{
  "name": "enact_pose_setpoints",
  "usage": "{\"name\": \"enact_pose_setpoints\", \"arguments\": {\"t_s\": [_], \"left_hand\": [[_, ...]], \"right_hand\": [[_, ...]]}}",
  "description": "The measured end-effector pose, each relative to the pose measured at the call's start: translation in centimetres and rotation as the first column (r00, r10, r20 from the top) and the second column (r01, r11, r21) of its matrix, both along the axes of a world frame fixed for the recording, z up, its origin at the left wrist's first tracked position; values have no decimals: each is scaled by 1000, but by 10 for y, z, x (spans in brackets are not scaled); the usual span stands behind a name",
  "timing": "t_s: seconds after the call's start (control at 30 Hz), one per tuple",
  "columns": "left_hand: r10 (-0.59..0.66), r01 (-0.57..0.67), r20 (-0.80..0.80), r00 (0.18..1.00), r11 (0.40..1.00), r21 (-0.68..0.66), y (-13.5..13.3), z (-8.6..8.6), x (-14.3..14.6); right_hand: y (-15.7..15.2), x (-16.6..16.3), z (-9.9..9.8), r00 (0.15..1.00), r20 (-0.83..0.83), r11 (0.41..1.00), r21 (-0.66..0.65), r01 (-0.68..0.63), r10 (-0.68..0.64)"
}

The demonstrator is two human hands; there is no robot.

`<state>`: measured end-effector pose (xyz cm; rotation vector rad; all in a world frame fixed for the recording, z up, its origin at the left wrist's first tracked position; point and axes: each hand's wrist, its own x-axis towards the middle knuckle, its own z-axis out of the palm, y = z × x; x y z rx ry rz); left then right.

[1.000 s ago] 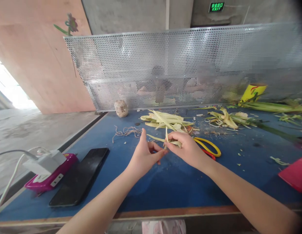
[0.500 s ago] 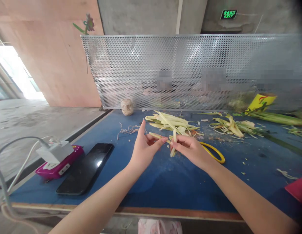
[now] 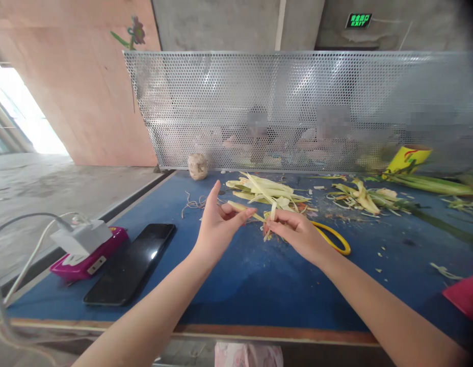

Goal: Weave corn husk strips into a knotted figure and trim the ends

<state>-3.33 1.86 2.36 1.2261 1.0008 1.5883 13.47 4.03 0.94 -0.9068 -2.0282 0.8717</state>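
My left hand [image 3: 217,227] and my right hand [image 3: 297,232] are raised over the middle of the blue table [image 3: 259,275], both pinching pale yellow-green leaf strips [image 3: 255,214] that span between them. The left thumb and middle fingers pinch one strip's end while the index finger points up. My right fingers are closed around folded strips, with one piece sticking up and another hanging down. Just beyond lies a pile of cut leaf strips [image 3: 265,189]. Yellow-handled scissors [image 3: 334,239] lie on the table behind my right hand.
A black phone [image 3: 131,262] and a pink power strip [image 3: 87,255] with a white charger sit at the left. A twine ball [image 3: 197,166] and loose twine [image 3: 194,203] lie by the perforated metal screen [image 3: 297,107]. Leaf scraps [image 3: 361,193], green stalks and a yellow cup [image 3: 408,159] are at the right; people sit behind the screen.
The camera view lifted and shifted. My right hand turned the strips, so a piece now hangs below it, and my left hand moved up slightly with its pinch on the strip.
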Motion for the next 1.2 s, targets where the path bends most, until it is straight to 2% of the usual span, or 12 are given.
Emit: {"name": "enact_pose_setpoints", "arguments": {"t_s": [0.17,0.3,0.47,0.53,0.63,0.73,0.9,1.07,1.2], "left_hand": [[18,-17,58,998,1000,-14,4,-4,-3],[39,-41,129,991,999,12,3,-1,-2],[-48,53,118,992,998,-37,-1,-4,6],[-87,98,114,990,991,-92,0,-7,8],[-53,76,125,991,979,-191,1,-9,9],[-28,65,152,988,967,-246,2,-9,8],[-122,134,104,987,984,-117,-2,-11,11],[-63,61,-36,997,997,-51,-1,-16,12],[-34,32,-25,999,996,-84,-1,-15,12]], "right_hand": [[0,0,0,993,-90,991,-104,-80,71],[-1,-3,-3,987,-159,990,-128,-60,39],[-3,-3,-4,996,-68,998,-19,-55,54],[-3,-2,-3,1000,21,994,108,6,-8],[-3,0,-4,980,131,946,309,101,-147],[-1,0,-6,946,190,905,387,175,-264],[-5,-3,-9,880,288,826,533,181,-378],[-10,-9,-11,815,398,800,586,129,-422],[-10,-9,-10,784,463,820,563,99,-413]]}}
